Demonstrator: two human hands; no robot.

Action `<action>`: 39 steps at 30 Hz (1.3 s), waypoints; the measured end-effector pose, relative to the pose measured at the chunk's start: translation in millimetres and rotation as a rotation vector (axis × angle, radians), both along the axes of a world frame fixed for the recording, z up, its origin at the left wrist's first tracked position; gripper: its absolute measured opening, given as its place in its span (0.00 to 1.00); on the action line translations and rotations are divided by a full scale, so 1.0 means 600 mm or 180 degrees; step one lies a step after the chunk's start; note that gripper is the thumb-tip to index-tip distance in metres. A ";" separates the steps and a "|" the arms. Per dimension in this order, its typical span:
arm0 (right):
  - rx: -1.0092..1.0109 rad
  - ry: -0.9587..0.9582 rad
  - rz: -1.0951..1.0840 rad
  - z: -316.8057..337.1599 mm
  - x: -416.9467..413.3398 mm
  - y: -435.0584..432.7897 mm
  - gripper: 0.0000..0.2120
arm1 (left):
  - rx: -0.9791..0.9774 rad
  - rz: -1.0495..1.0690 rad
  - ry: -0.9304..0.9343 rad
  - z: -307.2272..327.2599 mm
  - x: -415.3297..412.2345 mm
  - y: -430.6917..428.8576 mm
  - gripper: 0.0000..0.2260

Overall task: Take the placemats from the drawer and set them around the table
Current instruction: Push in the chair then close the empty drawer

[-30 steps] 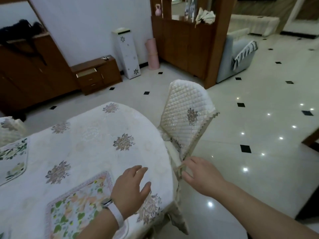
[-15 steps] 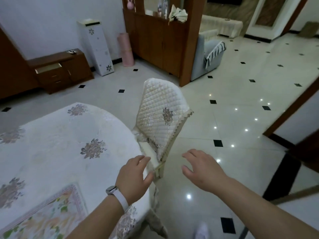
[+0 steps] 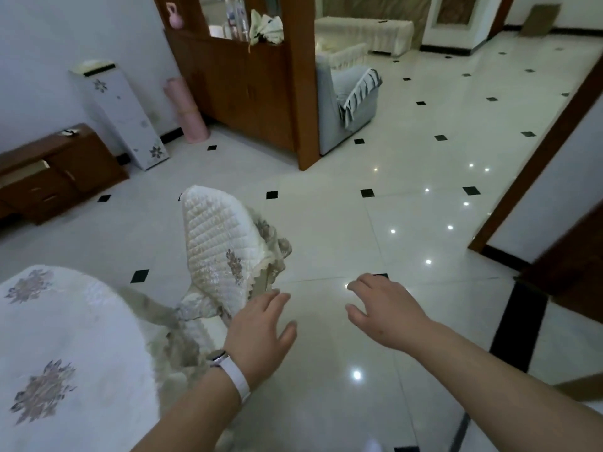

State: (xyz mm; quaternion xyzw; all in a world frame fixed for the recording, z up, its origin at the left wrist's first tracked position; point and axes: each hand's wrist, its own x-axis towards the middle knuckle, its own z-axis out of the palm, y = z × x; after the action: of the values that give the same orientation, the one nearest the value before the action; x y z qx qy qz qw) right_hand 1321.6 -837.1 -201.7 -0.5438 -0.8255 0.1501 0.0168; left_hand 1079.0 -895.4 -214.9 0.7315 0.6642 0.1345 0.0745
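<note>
The round table (image 3: 62,337) with its white flowered cloth fills the lower left; no placemat shows on the part in view. My left hand (image 3: 261,327), with a white watch band on the wrist, hovers with relaxed fingers beside the quilted chair back (image 3: 222,252) and holds nothing. My right hand (image 3: 383,309) is stretched out over the floor, fingers loosely spread and empty. A low wooden cabinet (image 3: 62,177) with a slightly open drawer (image 3: 24,174) stands at the far left wall.
Glossy white tiles with black diamonds stretch ahead and to the right. A wooden partition cabinet (image 3: 248,86), a grey sofa (image 3: 346,99), a white floor unit (image 3: 120,115) and a pink roll (image 3: 187,109) stand farther off. A brown door frame (image 3: 535,164) is at right.
The view has swung to the right, so the floral placemats have left the frame. My left hand came off the table and my right hand let go of the chair's edge.
</note>
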 end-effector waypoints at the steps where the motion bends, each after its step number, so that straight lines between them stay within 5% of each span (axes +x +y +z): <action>1: 0.0041 0.0003 0.0020 0.003 0.014 0.022 0.23 | 0.0027 0.0024 0.0020 0.007 0.013 0.021 0.25; 20: 0.0054 -0.0033 -0.0057 0.015 0.087 0.352 0.22 | -0.0125 0.0125 -0.0108 -0.024 0.054 0.372 0.27; 32: 0.0354 -0.0228 -0.0030 0.063 -0.011 0.705 0.22 | -0.0100 -0.0095 -0.0284 -0.015 -0.027 0.760 0.30; 39: 0.0248 -0.0287 0.0072 0.065 -0.061 0.842 0.22 | -0.0077 0.0075 -0.0346 -0.020 -0.080 0.865 0.29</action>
State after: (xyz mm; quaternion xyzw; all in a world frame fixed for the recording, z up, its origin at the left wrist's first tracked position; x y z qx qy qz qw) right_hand 1285.0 -331.8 -162.5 -0.5396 -0.8367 0.0934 -0.0010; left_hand 1030.7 -376.4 -226.6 0.7143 0.6694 0.1668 0.1177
